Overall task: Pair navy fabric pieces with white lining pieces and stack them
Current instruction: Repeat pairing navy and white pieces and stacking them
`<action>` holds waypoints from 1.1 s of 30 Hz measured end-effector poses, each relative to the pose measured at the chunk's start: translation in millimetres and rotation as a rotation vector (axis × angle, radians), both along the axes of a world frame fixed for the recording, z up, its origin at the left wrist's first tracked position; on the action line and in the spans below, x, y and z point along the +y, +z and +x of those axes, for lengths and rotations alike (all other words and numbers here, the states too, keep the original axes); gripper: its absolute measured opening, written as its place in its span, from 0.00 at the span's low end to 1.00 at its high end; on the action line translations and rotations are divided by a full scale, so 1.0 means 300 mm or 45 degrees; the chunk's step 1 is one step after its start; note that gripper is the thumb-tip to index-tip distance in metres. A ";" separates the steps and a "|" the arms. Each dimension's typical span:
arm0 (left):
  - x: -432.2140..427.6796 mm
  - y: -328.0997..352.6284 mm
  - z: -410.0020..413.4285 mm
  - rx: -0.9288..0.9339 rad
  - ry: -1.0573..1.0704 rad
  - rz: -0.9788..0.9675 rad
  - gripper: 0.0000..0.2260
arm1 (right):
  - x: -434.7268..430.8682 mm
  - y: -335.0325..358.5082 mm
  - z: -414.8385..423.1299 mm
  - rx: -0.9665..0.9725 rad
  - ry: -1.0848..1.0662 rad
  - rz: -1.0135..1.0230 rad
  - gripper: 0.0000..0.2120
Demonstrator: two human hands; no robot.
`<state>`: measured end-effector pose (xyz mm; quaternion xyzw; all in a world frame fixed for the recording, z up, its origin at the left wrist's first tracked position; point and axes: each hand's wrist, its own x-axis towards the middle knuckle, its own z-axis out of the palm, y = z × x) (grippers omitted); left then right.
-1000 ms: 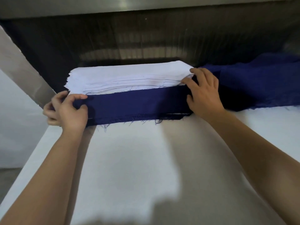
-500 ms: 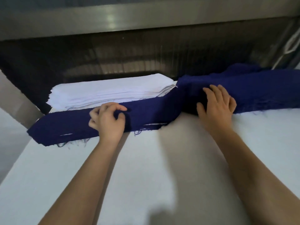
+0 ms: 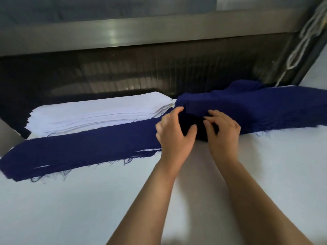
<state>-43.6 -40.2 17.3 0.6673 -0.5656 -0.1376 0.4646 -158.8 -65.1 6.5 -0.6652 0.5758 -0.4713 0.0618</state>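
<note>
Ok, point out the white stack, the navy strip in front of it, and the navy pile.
white stack [image 3: 99, 110], head view, top sheet.
navy strip [image 3: 79, 149], head view, flat middle.
navy pile [image 3: 265, 106], head view, top fold.

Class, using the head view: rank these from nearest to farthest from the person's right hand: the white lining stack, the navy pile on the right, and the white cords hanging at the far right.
From the right hand:
1. Navy pile: touching its fingertips, just beyond and to the right.
2. White lining stack: off to the left, past the left hand.
3. White cords: high at the far right corner.
</note>
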 end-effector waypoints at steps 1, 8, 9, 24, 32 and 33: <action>-0.008 0.007 -0.020 -0.021 0.001 -0.026 0.24 | 0.000 0.000 -0.001 -0.062 0.002 -0.004 0.08; -0.027 0.000 -0.082 -0.070 -0.113 0.068 0.23 | 0.003 0.013 0.000 -0.219 0.060 -0.003 0.09; -0.028 0.000 -0.086 -0.055 -0.100 0.038 0.22 | 0.004 0.013 -0.001 -0.156 0.052 0.007 0.11; -0.031 -0.042 -0.077 0.023 -0.070 -0.089 0.27 | -0.018 0.043 -0.002 -0.491 0.038 -0.026 0.05; -0.031 -0.053 -0.089 0.105 -0.065 -0.076 0.19 | -0.017 0.034 -0.006 -0.474 0.024 -0.014 0.03; -0.031 -0.053 -0.093 0.104 -0.055 -0.093 0.19 | -0.016 0.036 -0.004 -0.495 0.024 -0.011 0.02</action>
